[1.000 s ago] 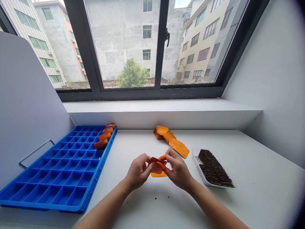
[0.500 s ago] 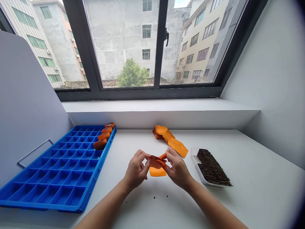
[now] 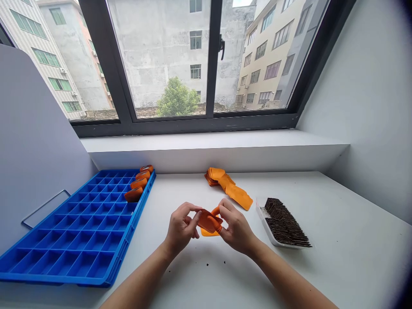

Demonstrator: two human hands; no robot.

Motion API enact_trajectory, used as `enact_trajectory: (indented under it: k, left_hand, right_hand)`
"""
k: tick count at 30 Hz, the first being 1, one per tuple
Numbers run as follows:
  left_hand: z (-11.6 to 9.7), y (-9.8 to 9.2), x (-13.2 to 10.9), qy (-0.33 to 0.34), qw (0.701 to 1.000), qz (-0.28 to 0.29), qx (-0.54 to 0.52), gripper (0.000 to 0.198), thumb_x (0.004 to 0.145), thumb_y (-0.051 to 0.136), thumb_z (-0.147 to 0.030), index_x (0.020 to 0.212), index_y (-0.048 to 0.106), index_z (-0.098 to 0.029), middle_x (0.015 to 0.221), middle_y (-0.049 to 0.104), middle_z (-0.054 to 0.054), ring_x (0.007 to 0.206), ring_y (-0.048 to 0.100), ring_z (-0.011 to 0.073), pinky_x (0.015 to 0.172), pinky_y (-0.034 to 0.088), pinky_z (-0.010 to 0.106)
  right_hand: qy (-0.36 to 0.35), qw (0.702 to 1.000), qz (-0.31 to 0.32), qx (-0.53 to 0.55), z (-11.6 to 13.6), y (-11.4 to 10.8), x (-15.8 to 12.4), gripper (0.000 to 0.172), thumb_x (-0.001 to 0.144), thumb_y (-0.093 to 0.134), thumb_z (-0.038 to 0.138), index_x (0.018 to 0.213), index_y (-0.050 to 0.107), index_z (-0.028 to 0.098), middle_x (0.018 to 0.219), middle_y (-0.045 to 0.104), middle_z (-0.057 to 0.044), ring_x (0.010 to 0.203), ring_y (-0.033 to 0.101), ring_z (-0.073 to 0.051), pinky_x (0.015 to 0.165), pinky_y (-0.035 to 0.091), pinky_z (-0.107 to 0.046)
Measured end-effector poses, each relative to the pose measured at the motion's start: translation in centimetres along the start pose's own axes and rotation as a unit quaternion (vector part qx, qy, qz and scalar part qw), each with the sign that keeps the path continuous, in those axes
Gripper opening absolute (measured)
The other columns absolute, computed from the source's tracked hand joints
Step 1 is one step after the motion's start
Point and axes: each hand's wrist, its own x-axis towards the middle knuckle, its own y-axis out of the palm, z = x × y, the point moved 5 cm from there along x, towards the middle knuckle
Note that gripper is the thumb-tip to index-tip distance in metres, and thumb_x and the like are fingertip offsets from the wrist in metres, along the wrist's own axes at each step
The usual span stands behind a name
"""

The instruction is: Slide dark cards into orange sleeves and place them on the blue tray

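A small orange pouch (image 3: 207, 220) is held up over the table between my two hands. My left hand (image 3: 183, 223) pinches its left edge between thumb and fingers. On the other side, my right hand (image 3: 236, 225) grips the right edge; orange covers wrap the tips of its thumb and forefinger. Beneath the pouch, a flat orange piece (image 3: 208, 233) lies on the white table, partly hidden. Whether the pouch holds anything inside cannot be seen.
At left is a blue compartment tray (image 3: 104, 223) with several orange pouches (image 3: 138, 183) along its right column. Flat orange pieces (image 3: 228, 186) fan out at the back. A white tub (image 3: 268, 227) at right carries rows of thin dark brown pieces (image 3: 288, 223). Dark crumbs (image 3: 207, 265) dot the table.
The pouch has tilted so that more of its flat face shows. My hands keep hold at both edges, and the view has shifted slightly.
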Motion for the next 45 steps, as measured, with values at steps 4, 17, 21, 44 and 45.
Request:
enact_trajectory:
  k: [4,17,21,44,45]
  left_hand:
    - [-0.1,0.0,0.0,0.004,1.0,-0.004,0.012,0.023,0.105,0.068,-0.042,0.106,0.072,-0.019,0.104,0.074,0.005,0.043,0.065,0.0058,0.036,0.046,0.018]
    - [-1.3,0.1,0.1,0.087,0.993,0.009,0.075,0.009,0.106,0.065,-0.027,0.106,0.073,-0.021,0.099,0.072,0.004,0.05,0.052,0.0049,0.046,0.042,0.022]
    - [-1.3,0.2,0.1,0.064,0.996,0.031,0.061,0.01,0.104,0.066,-0.027,0.108,0.073,-0.022,0.1,0.073,0.004,0.051,0.055,0.0054,0.047,0.045,0.022]
    - [-0.9,0.0,0.1,0.107,0.985,0.082,0.109,0.017,0.106,0.063,-0.031,0.102,0.076,-0.022,0.096,0.065,0.006,0.071,0.061,0.0131,0.057,0.052,0.023]
    - [-0.9,0.1,0.0,0.113,0.985,0.08,0.107,0.016,0.106,0.063,-0.03,0.102,0.076,-0.022,0.097,0.065,0.007,0.072,0.062,0.0132,0.058,0.053,0.023]
  right_hand:
    - [0.007,1.0,0.013,0.011,0.1,0.1,0.1,0.009,0.104,0.061,0.027,0.095,0.06,0.023,0.095,0.058,-0.002,0.069,0.056,-0.014,0.057,0.046,-0.027]
    - [-0.006,1.0,0.017,-0.007,-0.3,0.2,0.1,0.024,0.109,0.051,0.026,0.085,0.053,0.024,0.091,0.055,-0.002,0.066,0.047,-0.014,0.055,0.04,-0.027]
    - [-0.012,1.0,0.007,0.004,-0.1,0.1,0.2,0.023,0.107,0.053,0.022,0.084,0.054,0.024,0.087,0.055,-0.001,0.065,0.047,-0.013,0.055,0.04,-0.026]
    - [-0.002,0.998,-0.059,-0.027,-1.2,-0.6,0.5,0.03,0.109,0.06,0.048,0.106,0.073,0.022,0.094,0.064,-0.005,0.076,0.064,-0.019,0.065,0.054,-0.032]
    - [0.008,0.998,-0.066,-0.02,-1.4,-0.8,0.5,0.032,0.109,0.058,0.05,0.106,0.073,0.022,0.095,0.065,-0.006,0.076,0.065,-0.019,0.065,0.054,-0.033]
